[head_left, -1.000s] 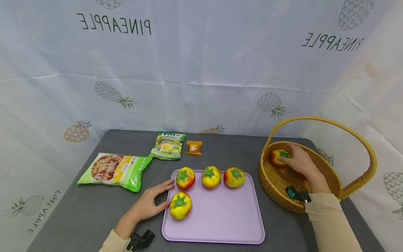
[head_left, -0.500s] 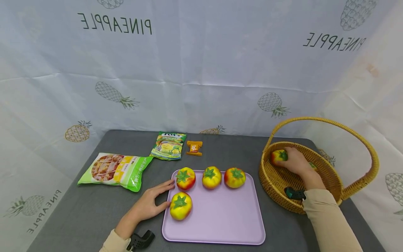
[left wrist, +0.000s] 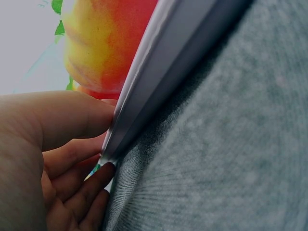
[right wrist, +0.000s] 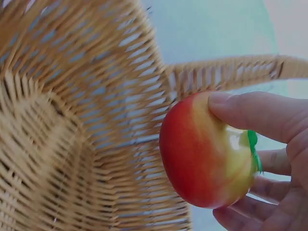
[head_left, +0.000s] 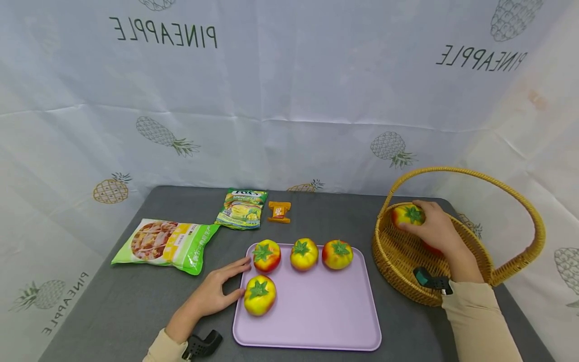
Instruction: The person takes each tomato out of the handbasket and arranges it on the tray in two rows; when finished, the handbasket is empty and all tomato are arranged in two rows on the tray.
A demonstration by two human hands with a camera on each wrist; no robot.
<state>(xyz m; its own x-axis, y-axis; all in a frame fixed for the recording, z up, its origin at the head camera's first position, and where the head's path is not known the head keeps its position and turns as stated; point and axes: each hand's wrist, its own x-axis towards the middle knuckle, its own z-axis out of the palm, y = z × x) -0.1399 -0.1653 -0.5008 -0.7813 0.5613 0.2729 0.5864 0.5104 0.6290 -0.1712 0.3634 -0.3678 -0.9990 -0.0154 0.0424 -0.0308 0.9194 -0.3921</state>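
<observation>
My right hand (head_left: 436, 229) pinches a red-and-yellow persimmon (head_left: 408, 214) with a green leafy top, at the far left of the wicker basket (head_left: 393, 274). In the right wrist view the thumb and fingers curl round this persimmon (right wrist: 207, 154), near the basket's wall and handle. Another red fruit (head_left: 431, 248) lies in the basket, mostly hidden under the hand. My left hand (head_left: 214, 294) rests with extended fingers at the left edge of the lilac tray (head_left: 321, 317); the left wrist view shows thumb and fingertips touching its rim. Several similar persimmons (head_left: 260, 295) sit on the tray's left and back.
A green-and-white food bag (head_left: 167, 245) lies at the left on the grey table. Behind the tray are a green candy bag (head_left: 242, 209) and a small orange wrapped snack (head_left: 279, 212). The basket's tall handle (head_left: 470, 173) arches over it. A pineapple-printed cloth hangs behind.
My right hand has taken hold of the persimmon in the basket and raised it slightly, toward the back and right. The left hand and the tray have stayed in place.
</observation>
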